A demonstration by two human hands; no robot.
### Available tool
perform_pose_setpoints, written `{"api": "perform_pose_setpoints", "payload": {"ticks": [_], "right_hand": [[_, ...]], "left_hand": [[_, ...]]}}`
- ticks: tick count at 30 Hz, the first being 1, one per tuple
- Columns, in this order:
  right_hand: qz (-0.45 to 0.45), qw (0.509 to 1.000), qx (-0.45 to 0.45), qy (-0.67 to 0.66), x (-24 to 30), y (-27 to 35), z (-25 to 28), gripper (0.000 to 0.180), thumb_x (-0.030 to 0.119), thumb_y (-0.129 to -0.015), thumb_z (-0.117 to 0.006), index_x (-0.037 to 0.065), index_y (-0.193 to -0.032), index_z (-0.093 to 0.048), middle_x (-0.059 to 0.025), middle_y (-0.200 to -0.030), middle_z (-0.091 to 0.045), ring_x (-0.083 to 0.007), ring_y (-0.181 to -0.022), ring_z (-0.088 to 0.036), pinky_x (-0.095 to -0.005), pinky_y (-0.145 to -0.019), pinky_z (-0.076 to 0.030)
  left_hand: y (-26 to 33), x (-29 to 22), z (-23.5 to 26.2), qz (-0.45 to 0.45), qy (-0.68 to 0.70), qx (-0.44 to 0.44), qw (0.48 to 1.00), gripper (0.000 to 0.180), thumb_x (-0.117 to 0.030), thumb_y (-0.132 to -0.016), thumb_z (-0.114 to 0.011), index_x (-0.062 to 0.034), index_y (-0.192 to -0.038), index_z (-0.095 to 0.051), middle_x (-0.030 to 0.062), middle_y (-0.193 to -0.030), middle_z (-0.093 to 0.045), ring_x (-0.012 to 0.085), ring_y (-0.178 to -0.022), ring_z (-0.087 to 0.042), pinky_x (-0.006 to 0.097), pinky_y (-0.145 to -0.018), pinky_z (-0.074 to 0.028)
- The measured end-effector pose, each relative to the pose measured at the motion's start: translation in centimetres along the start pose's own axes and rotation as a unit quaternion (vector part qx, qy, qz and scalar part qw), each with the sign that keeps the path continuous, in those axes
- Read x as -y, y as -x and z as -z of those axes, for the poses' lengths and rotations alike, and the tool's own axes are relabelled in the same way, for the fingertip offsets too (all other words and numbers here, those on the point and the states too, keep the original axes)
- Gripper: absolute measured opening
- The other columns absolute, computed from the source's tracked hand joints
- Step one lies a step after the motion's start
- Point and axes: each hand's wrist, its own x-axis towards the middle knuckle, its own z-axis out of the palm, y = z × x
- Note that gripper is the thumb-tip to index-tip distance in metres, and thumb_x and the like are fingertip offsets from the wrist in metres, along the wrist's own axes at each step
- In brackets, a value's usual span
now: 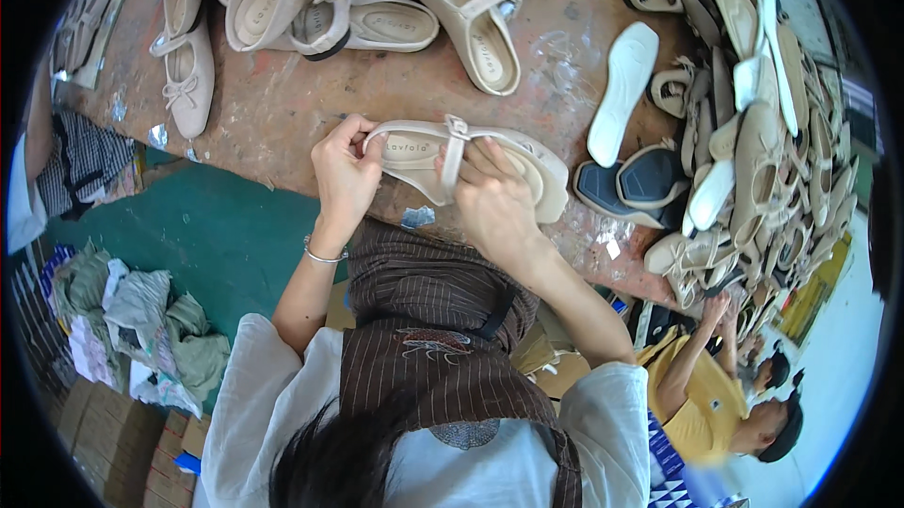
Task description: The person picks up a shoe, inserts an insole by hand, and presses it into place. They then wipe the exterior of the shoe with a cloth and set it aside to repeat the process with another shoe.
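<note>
Both hands meet over the near edge of the surface (pixel 282 112), a worn brown top with scuffed patches. Left hand (pixel 345 174) pinches the heel end of a beige strapped shoe (pixel 471 164) between thumb and curled fingers, and right hand (pixel 494 202) closes on the shoe's middle, with its fingers at the narrow buckled strap (pixel 455 152) that crosses the insole. That shoe is held just above the near edge, lying on its side with the insole facing up toward the camera; its long axis runs left to right, heel toward the left edge and toe toward the right, tilted slightly down at the toe. Much of the shoe's lower side and part of the toe are hidden behind the right hand, so the sole cannot be made out. Farther back lie more beige shoes (pixel 471 18), some cut off by the top of the view. A white insole (pixel 621 89) lies near the right side, next to two dark blue shoes (pixel 631 186), and a large heap of beige shoes (pixel 763 160) fills the right edge, too tangled to tell apart. Beyond that edge another person in a yellow shirt (pixel 702 404) reaches a hand into the heap.
</note>
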Motion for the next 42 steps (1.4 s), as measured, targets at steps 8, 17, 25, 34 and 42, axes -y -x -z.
{"api": "perform_pose_setpoints", "payload": {"ticks": [8,17,25,34,42], "right_hand": [[-0.27,0.902,-0.333,0.056,-4.0,1.6,2.0,0.03,0.006,-0.081,-0.07,-0.003,-0.11,-0.068,-0.0187,-0.12,-0.065,-0.0342,-0.115,-0.061,-0.0467,-0.104,-0.043],[-0.171,0.963,-0.164,-0.127,0.8,7.2,0.7,0.024,-0.007,-0.069,-0.067,0.003,-0.088,-0.055,-0.0259,-0.131,-0.057,-0.0449,-0.128,-0.052,-0.0554,-0.109,-0.039],[-0.239,0.964,-0.115,0.006,-1.7,1.6,-2.3,0.046,0.003,-0.08,-0.056,-0.012,-0.124,-0.053,-0.0274,-0.126,-0.059,-0.0401,-0.125,-0.054,-0.0499,-0.117,-0.028],[-0.202,0.96,-0.192,0.012,-2.1,2.2,-2.6,0.042,-0.005,-0.079,-0.054,-0.01,-0.121,-0.054,-0.0275,-0.124,-0.057,-0.0408,-0.122,-0.054,-0.0574,-0.117,-0.024],[-0.276,0.949,-0.107,0.111,0.8,2.3,-1.9,0.06,0.005,-0.081,-0.055,-0.02,-0.134,-0.042,-0.0377,-0.132,-0.051,-0.0474,-0.132,-0.045,-0.0582,-0.116,-0.023]], "left_hand": [[7.3,-3.4,-1.5,-0.102,-0.219,0.192,0.951,0.013,-0.01,-0.084,-0.064,-0.003,-0.082,-0.054,0.0184,-0.064,-0.062,0.0404,-0.06,-0.064,0.049,-0.056,-0.051],[11.5,-4.6,-6.3,-0.339,-0.421,0.303,0.784,0.067,-0.031,-0.084,-0.065,0.0017,-0.14,-0.048,0.0226,-0.147,-0.041,0.0408,-0.144,-0.027,0.067,-0.115,-0.013],[11.9,-2.0,-7.3,-0.346,-0.414,0.286,0.792,0.062,-0.023,-0.085,-0.066,0.0083,-0.135,-0.051,0.0279,-0.14,-0.046,0.041,-0.14,-0.034,0.06,-0.113,-0.03],[11.6,-2.5,-7.6,-0.33,-0.412,0.282,0.802,0.063,-0.025,-0.084,-0.063,0.014,-0.132,-0.05,0.0276,-0.146,-0.042,0.0396,-0.144,-0.031,0.053,-0.115,-0.03],[11.5,-1.9,-7.5,-0.352,-0.397,0.264,0.806,0.054,-0.024,-0.089,-0.055,0.0016,-0.136,-0.053,0.0226,-0.138,-0.052,0.0384,-0.139,-0.038,0.054,-0.116,-0.029]]}}
